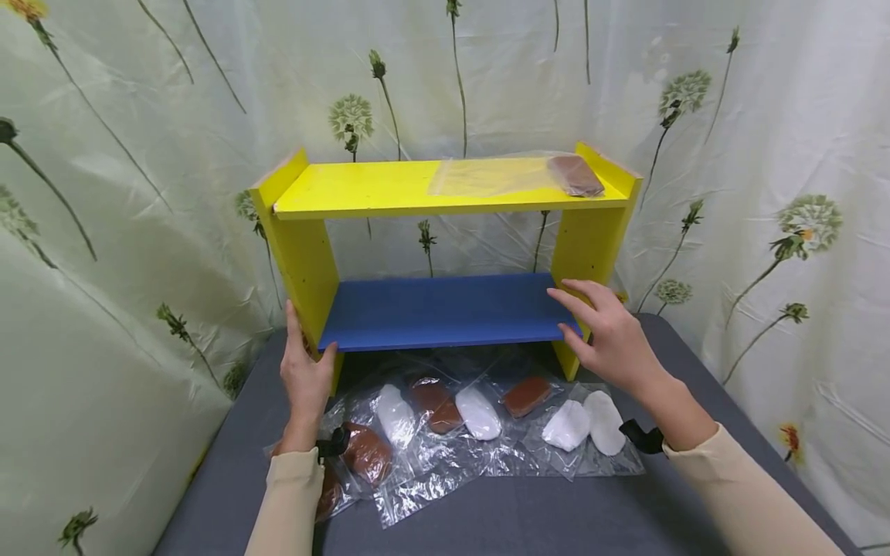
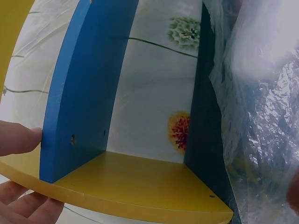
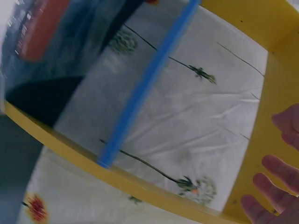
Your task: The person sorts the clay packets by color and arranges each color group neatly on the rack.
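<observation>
A small shelf unit (image 1: 452, 202) has a yellow frame and a blue lower shelf (image 1: 448, 311). My left hand (image 1: 306, 378) grips its left side: the thumb rests at the front edge of the blue shelf, and the fingers lie along the outside of the yellow side panel (image 2: 135, 184). At the other end, my right hand (image 1: 612, 336) is raised in front of the right side panel (image 1: 591, 243), fingers spread and loosely bent with nothing held. In the right wrist view, its fingertips (image 3: 268, 184) overlap the yellow frame.
Clear plastic bags (image 1: 445, 455) with brown and white flat pieces lie on the dark grey table (image 1: 528, 517) before and under the unit. Another bag (image 1: 501, 176) with a brown piece (image 1: 575, 175) lies on the yellow top. A flower-patterned curtain (image 1: 431, 85) hangs behind.
</observation>
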Tool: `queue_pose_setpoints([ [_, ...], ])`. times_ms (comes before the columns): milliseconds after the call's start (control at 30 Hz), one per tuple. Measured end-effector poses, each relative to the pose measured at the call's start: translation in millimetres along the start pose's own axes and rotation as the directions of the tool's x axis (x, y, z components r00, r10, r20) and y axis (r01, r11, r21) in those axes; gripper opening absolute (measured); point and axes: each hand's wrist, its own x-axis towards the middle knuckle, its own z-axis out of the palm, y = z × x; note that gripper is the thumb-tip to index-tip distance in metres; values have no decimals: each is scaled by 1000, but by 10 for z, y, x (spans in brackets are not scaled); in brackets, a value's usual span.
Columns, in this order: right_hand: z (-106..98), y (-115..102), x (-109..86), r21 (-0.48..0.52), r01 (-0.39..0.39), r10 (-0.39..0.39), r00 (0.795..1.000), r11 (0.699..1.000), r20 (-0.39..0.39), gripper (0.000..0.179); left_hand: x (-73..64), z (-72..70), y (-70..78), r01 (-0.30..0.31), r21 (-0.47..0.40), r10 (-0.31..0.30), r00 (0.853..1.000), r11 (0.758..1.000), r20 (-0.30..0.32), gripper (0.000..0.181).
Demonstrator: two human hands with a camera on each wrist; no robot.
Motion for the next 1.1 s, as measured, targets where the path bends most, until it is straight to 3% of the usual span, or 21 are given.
queue_pose_setpoints([
  [433, 522, -148, -462, 141, -84, 74, 994, 986, 78, 63, 52, -6, 8, -21, 0, 21, 1000, 1000, -21, 106],
  [700, 822, -199, -666, 179, -196, 166, 971, 964, 169, 63, 53, -48, -8, 7, 11, -7, 1000, 1000, -7, 107],
  [867, 954, -154, -756, 190, -291, 238, 937, 938, 256, 59, 32, -37, -13, 8, -2, -8, 1000, 1000, -4, 107],
  [1100, 1054, -89, -905, 211, -421, 305, 853, 882, 424, 65, 0, -2, -15, 11, 11, -11, 1000, 1000, 8, 107],
])
